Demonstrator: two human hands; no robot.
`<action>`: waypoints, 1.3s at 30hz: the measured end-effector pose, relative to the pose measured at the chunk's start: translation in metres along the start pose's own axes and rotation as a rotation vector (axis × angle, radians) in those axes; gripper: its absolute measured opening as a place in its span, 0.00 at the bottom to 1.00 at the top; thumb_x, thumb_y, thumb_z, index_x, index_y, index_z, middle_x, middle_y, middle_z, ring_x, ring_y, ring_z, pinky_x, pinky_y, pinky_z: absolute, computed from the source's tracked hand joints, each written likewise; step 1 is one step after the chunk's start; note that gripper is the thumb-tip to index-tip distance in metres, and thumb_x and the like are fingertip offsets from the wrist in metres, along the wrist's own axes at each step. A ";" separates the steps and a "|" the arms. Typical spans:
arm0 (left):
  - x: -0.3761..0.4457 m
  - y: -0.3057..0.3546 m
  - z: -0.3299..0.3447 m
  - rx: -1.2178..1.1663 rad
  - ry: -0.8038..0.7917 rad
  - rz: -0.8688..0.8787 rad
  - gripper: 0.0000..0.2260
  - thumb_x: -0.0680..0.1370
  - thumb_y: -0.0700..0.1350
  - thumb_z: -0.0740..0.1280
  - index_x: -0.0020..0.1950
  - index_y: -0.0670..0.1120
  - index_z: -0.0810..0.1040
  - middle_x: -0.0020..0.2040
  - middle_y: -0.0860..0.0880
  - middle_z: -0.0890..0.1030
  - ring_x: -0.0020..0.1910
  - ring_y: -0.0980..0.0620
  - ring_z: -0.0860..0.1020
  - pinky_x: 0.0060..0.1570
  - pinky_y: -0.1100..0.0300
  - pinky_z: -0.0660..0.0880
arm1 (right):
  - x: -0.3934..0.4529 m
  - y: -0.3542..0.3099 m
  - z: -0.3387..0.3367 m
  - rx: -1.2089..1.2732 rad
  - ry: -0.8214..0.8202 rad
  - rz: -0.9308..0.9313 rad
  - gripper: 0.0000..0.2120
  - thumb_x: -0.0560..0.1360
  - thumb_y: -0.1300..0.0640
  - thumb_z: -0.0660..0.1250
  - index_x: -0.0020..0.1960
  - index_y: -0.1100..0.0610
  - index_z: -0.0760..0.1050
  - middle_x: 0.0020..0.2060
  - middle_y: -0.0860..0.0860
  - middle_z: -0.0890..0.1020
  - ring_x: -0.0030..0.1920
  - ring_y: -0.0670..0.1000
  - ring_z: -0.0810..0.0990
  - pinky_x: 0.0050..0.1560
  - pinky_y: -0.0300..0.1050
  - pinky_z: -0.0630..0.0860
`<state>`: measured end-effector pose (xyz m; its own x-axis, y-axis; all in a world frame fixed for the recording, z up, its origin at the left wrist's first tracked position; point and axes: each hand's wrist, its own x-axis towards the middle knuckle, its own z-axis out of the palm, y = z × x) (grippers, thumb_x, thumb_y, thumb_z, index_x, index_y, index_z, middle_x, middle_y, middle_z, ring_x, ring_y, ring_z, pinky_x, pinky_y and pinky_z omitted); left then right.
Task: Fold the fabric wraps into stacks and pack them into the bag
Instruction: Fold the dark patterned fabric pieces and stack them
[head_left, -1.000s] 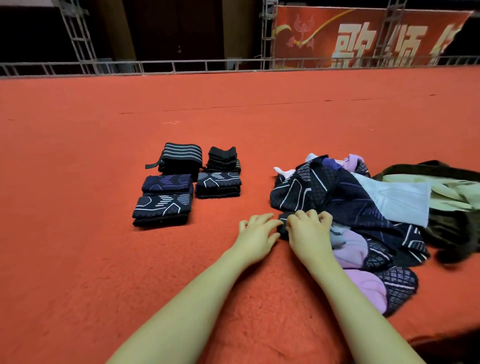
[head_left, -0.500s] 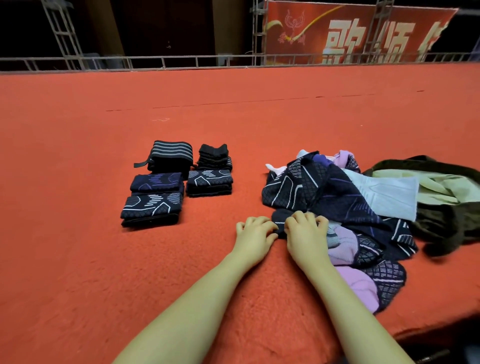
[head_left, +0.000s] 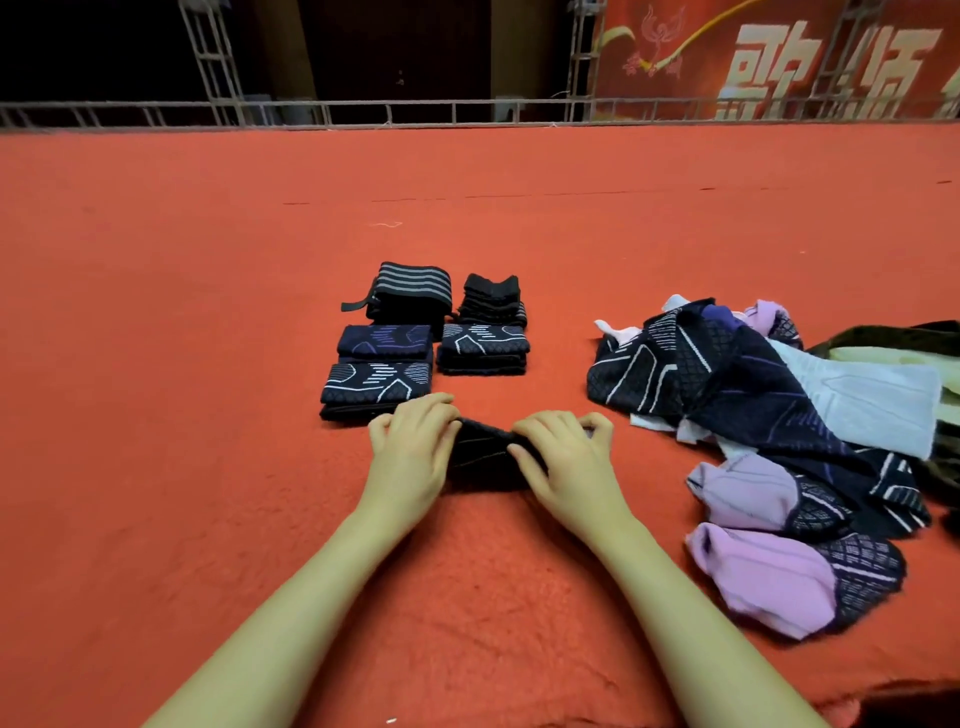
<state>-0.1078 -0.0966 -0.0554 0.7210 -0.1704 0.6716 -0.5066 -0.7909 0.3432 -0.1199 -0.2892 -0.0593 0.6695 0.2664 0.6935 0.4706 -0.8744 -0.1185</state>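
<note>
Left hand (head_left: 410, 452), right hand (head_left: 566, 457) pinching dark wrap (head_left: 483, 460) | banner (head_left: 779, 57) lettering: unreadable, cropped

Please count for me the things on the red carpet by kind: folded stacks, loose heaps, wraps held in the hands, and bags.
Folded stacks: 5
Loose heap of wraps: 1
Dark wrap held by left hand and right hand: 1
Green bag: 1
Total: 8

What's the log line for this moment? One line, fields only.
stage: folding | both hands: left hand, right hand grip dark wrap | bag: unpacked
</note>
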 end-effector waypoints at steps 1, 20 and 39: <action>-0.005 -0.009 -0.009 0.017 0.004 -0.021 0.11 0.78 0.49 0.56 0.50 0.49 0.77 0.57 0.52 0.79 0.57 0.56 0.71 0.48 0.61 0.54 | 0.001 -0.007 0.004 0.037 -0.008 -0.016 0.10 0.76 0.49 0.58 0.47 0.51 0.76 0.43 0.44 0.79 0.47 0.47 0.74 0.47 0.44 0.54; -0.032 -0.032 -0.033 0.381 -0.441 -0.084 0.20 0.81 0.53 0.52 0.72 0.50 0.68 0.75 0.51 0.64 0.73 0.51 0.62 0.67 0.54 0.60 | 0.025 -0.046 0.033 0.124 -0.160 0.087 0.20 0.72 0.41 0.56 0.56 0.50 0.76 0.54 0.48 0.76 0.53 0.51 0.71 0.49 0.41 0.52; -0.050 -0.042 -0.014 0.254 -0.255 -0.244 0.14 0.79 0.51 0.58 0.56 0.51 0.81 0.60 0.52 0.80 0.61 0.47 0.76 0.57 0.54 0.55 | 0.004 -0.076 0.060 -0.017 0.083 0.334 0.15 0.68 0.46 0.60 0.45 0.55 0.77 0.56 0.58 0.76 0.54 0.56 0.67 0.53 0.51 0.60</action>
<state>-0.1293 -0.0469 -0.0945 0.9151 -0.0747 0.3962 -0.1972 -0.9400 0.2784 -0.1189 -0.1976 -0.0902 0.7355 -0.0690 0.6740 0.2230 -0.9147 -0.3370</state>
